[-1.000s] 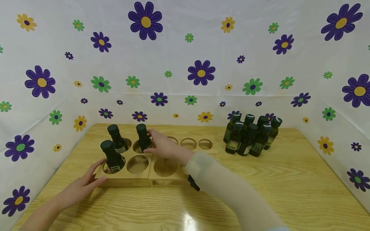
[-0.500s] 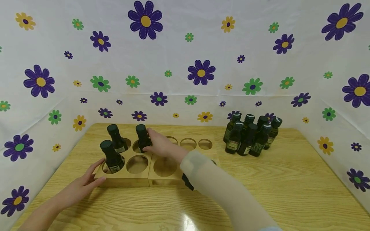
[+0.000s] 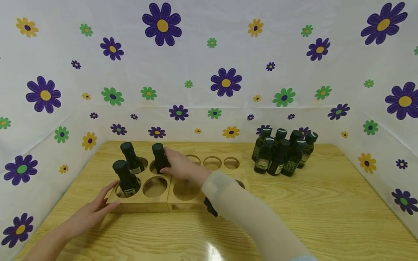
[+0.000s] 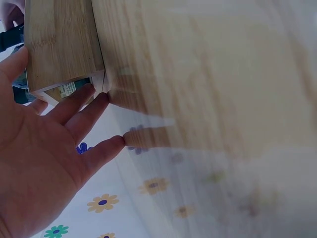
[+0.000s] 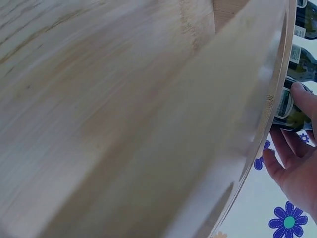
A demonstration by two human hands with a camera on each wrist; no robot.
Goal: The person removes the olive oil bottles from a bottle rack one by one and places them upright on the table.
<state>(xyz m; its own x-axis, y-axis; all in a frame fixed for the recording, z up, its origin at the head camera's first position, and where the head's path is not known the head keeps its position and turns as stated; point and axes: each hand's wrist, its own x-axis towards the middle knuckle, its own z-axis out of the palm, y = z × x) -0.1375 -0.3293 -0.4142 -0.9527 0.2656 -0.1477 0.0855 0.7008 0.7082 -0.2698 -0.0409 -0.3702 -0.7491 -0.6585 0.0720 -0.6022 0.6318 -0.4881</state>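
My right hand (image 3: 183, 165) pinches a small dark green glass bottle (image 3: 159, 156) with a dark cap. That bottle stands in a back-row hole of a wooden bottle rack (image 3: 138, 207); its lower part is hidden. In the right wrist view, thumb and fingers lie on opposite sides of the labelled bottle (image 5: 286, 106). At the rack's left front corner, my left hand (image 3: 86, 216) touches the wood with fairly straight, spread fingers, also visible in the left wrist view. Two more bottles occupy the leftmost holes, one in front (image 3: 126, 179) and one behind (image 3: 131, 157).
Several similar bottles (image 3: 279, 156) stand close together at the table's back right. Round holes such as the front one (image 3: 155, 186) show in the rack. My right forearm covers part of the rack's right side. A flowered white cloth (image 3: 196, 54) walls the wooden table (image 3: 294, 210).
The right hand and forearm have shifted slightly left, and the pinched bottle has moved a little left within its hole. The left hand stays at the rack's corner.
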